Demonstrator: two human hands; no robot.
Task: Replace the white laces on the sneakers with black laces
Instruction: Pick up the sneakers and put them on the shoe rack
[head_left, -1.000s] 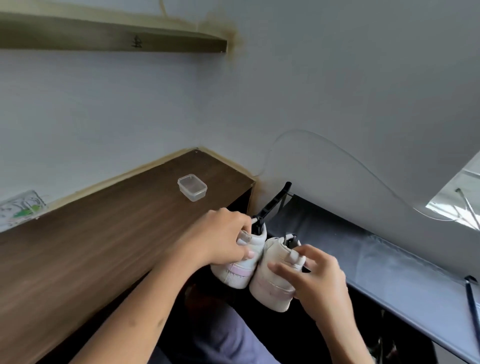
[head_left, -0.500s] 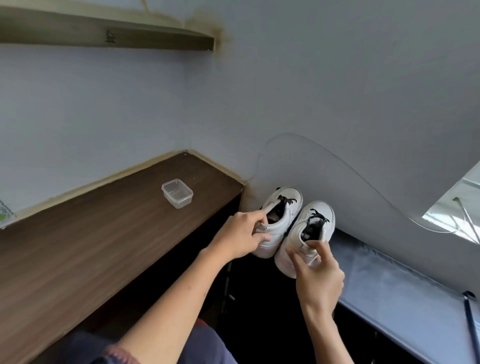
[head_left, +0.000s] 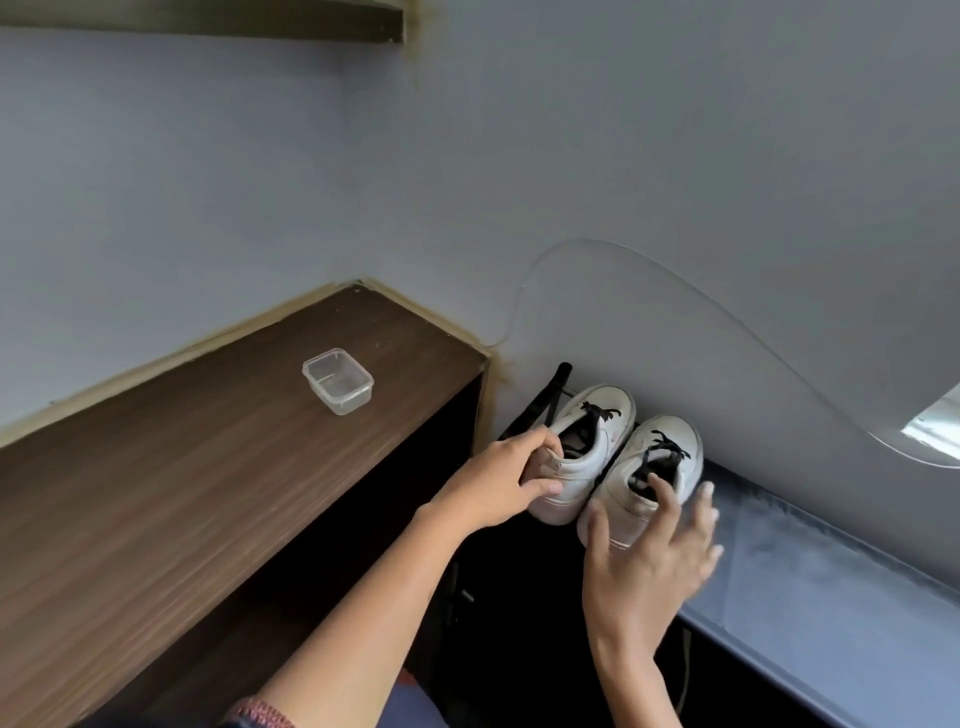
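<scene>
Two white sneakers with black laces stand side by side, toes toward the wall, at the left end of a grey-blue ledge (head_left: 831, 561). My left hand (head_left: 498, 483) grips the heel of the left sneaker (head_left: 597, 441), thumb and fingers curled round it. My right hand (head_left: 644, 561) hovers spread over the heel of the right sneaker (head_left: 649, 467); its fingers are straight and blurred, one fingertip near the shoe's opening. No white laces are in view.
A dark wooden desk top (head_left: 182, 493) lies to the left, with a small clear plastic box (head_left: 337, 381) on it. A black bar (head_left: 540, 405) leans beside the left sneaker. A thin cable (head_left: 675, 275) runs along the grey wall. A shelf (head_left: 208, 26) hangs above.
Both sneakers were carried up from in front of me and now stand on the ledge. My right hand has let go of its sneaker and spread open; my left hand still holds the other heel.
</scene>
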